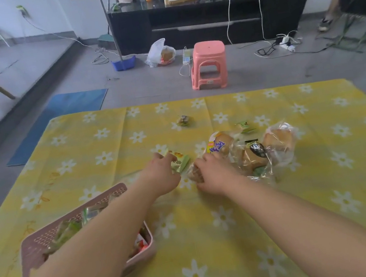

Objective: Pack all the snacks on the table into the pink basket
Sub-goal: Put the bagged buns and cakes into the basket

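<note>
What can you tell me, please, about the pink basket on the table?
The pink basket looks like moulded plastic, rectangular with rounded corners, its walls pierced with rows of small holes. It sits upright on the yellow flowered tablecloth at the near left of the table. It already holds several wrapped snacks, green packets at the far end and red-and-white ones at the near end. The person's left forearm crosses above it, hiding much of its inside; whether the arm touches the rim cannot be told.

Basket (38, 242) at the desk's (217, 240) near left, snacks inside; wrapped breads (251, 151) right of centre; one small packet (183, 120) farther back.
</note>
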Motion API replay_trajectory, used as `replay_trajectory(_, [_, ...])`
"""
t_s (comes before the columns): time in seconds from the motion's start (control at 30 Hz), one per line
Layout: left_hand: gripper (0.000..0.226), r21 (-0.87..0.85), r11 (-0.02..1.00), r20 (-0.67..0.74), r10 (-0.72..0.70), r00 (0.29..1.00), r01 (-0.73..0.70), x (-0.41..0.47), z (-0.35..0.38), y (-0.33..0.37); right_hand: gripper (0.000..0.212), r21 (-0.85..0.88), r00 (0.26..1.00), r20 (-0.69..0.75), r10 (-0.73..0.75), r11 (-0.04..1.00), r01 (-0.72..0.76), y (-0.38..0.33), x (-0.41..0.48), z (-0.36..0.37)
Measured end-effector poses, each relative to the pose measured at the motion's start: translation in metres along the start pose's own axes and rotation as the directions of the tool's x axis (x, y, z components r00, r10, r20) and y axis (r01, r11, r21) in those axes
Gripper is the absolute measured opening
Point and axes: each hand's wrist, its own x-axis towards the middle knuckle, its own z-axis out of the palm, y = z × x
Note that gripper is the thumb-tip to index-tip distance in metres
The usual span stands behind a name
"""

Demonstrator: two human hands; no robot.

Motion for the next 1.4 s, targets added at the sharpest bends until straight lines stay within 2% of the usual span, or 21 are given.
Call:
replay_trajectory(0.1, [0.064, 0.006, 0.999, 0.012, -0.048, 0.999, 0.048, 0.02, 0.011, -0.002, 0.05, 0.034, 0.999, -0.029, 0.014, 0.999, -0.013, 0.005, 0.007, 0.007])
replay_trajectory(0.23, [0.067, 0.049, 0.996, -0.033, -0.069, 0.997, 0.071, 0.046, 0.022, -0.003, 0.054, 0.04, 0.998, -0.051, -0.031, 0.999, 0.033, 0.01, 0.016, 0.002])
replay_trajectory(0.3, [0.067, 0.033, 0.996, -0.07, -0.079, 0.994, 0.082, 0.059, 0.026, -0.001, 0.053, 0.076, 0.993, -0.113, -0.039, 0.996, 0.048, 0.015, 0.022, -0.004])
replay_trajectory(0.4, [0.07, 0.028, 0.995, -0.071, -0.092, 0.993, 0.094, 0.075, 0.03, 0.0, 0.048, 0.037, 0.968, -0.249, -0.03, 0.998, 0.041, 0.029, 0.034, -0.015])
replay_trajectory(0.47, [0.069, 0.084, 0.993, -0.066, -0.076, 0.995, 0.081, 0.081, 0.032, -0.002, 0.046, 0.055, 0.943, -0.332, 0.011, 0.998, 0.007, 0.04, 0.045, -0.022])
replay_trajectory(0.6, [0.063, -0.016, 0.997, -0.132, -0.073, 0.989, 0.071, 0.099, 0.03, -0.007, 0.043, 0.144, 0.89, -0.412, 0.194, 0.979, -0.146, 0.068, 0.069, -0.036])
replay_trajectory(0.7, [0.066, -0.089, 0.994, -0.228, -0.08, 0.971, 0.061, 0.121, 0.022, -0.001, 0.045, 0.178, 0.876, -0.344, 0.339, 0.939, -0.294, 0.1, 0.089, -0.043])
replay_trajectory(0.87, [0.061, -0.183, 0.983, -0.348, -0.079, 0.934, 0.014, 0.166, 0.018, 0.025, 0.064, 0.235, 0.829, -0.253, 0.499, 0.863, -0.448, 0.142, 0.112, -0.05])
replay_trajectory(0.97, [0.061, -0.163, 0.986, -0.32, -0.076, 0.944, 0.024, 0.194, 0.023, 0.04, 0.076, 0.222, 0.811, -0.044, 0.583, 0.797, -0.561, 0.156, 0.12, -0.044])
replay_trajectory(1.03, [0.059, -0.104, 0.994, -0.276, -0.06, 0.959, 0.032, 0.206, 0.027, 0.044, 0.078, 0.256, 0.829, 0.061, 0.555, 0.794, -0.551, 0.161, 0.12, -0.038])
replay_trajectory(1.13, [0.066, 0.063, 0.998, -0.176, 0.002, 0.984, 0.009, 0.219, 0.029, 0.05, 0.082, 0.25, 0.872, 0.041, 0.489, 0.84, -0.482, 0.164, 0.12, -0.033])
replay_trajectory(1.2, [0.071, 0.136, 0.991, -0.128, 0.014, 0.992, 0.004, 0.223, 0.028, 0.059, 0.089, 0.291, 0.87, 0.051, 0.49, 0.826, -0.483, 0.168, 0.12, -0.03])
replay_trajectory(1.33, [0.053, 0.023, 1.0, -0.156, -0.011, 0.988, 0.015, 0.212, 0.029, 0.069, 0.1, 0.384, 0.862, 0.095, 0.498, 0.78, -0.493, 0.172, 0.122, -0.029])
replay_trajectory(1.4, [0.053, -0.013, 0.999, -0.148, -0.033, 0.988, 0.031, 0.206, 0.03, 0.07, 0.101, 0.391, 0.872, 0.072, 0.484, 0.791, -0.471, 0.171, 0.121, -0.029])
